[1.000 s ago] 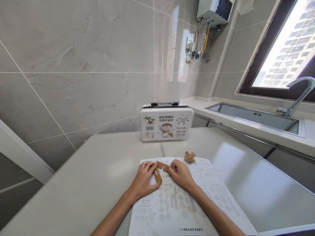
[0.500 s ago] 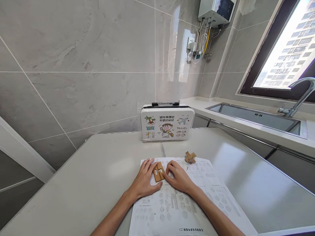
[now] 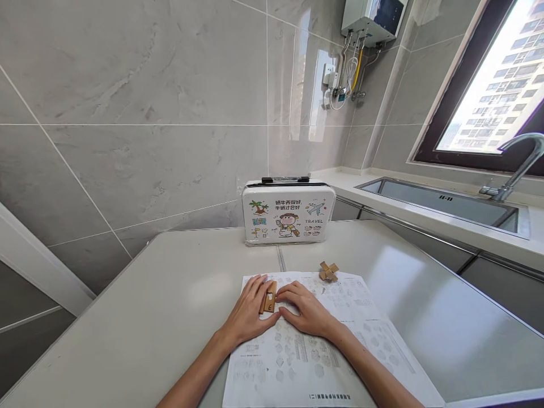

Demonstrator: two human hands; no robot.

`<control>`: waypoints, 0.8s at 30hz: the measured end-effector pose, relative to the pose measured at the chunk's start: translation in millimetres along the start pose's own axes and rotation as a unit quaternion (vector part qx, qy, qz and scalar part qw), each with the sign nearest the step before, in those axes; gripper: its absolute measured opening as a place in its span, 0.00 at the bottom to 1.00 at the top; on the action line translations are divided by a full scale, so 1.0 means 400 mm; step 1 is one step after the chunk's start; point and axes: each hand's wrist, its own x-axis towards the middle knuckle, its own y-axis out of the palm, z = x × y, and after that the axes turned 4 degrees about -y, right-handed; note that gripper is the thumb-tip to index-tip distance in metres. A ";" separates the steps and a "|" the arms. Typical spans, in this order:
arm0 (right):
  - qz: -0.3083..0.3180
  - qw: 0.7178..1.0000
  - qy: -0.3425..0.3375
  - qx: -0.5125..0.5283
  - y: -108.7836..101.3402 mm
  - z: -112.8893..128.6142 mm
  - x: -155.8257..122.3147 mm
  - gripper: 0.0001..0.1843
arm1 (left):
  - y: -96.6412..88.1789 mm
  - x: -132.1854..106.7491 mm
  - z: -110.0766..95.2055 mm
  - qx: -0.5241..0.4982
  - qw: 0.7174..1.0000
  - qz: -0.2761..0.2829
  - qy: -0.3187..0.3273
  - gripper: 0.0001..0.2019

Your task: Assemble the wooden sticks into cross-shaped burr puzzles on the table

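Puzzle pieces (image 3: 268, 297) of brown wood lie pushed together on the instruction sheet (image 3: 323, 357), at 12 o'clock from my wrists and squeezed between my two hands. My left hand (image 3: 250, 313) lies wide and flat on the paper, fingers stretched out along the pieces' 9 o'clock side and touching them. My right hand (image 3: 306, 309) is half curled, its fingertips against their 3 o'clock side; whether its thumb grips them I cannot tell. At 2 o'clock from the pieces, near the sheet's far edge, sits an assembled wooden cross puzzle (image 3: 328, 271), well apart from my fingers. Farther out at 12 o'clock a small suitcase-shaped tin (image 3: 288, 212) with cartoon prints stands upright on the white table (image 3: 161, 317) against the tiled wall. At 2 o'clock, beyond the table, are the steel sink (image 3: 437, 198) and its tap (image 3: 516, 164).
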 end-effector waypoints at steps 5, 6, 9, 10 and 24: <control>0.004 1.000 -0.009 -0.003 0.001 -0.002 -0.001 0.15 | 0.000 0.005 -0.001 -0.003 0.999 -0.035 -0.002 0.28; 0.003 1.000 -0.009 -0.004 0.001 -0.003 -0.002 0.14 | 0.001 0.006 0.001 -0.003 0.999 -0.044 -0.005 0.28; -0.005 1.000 -0.004 -0.005 0.005 -0.007 -0.003 0.14 | 0.005 0.007 0.006 -0.002 0.997 -0.073 -0.014 0.27; -0.008 1.000 -0.001 -0.005 0.006 -0.009 -0.003 0.13 | 0.005 0.008 0.008 -0.002 0.997 -0.080 -0.016 0.27; -0.079 0.993 0.089 0.007 0.009 -0.028 0.003 0.09 | -0.014 0.008 -0.012 -0.026 0.996 -0.078 -0.019 0.21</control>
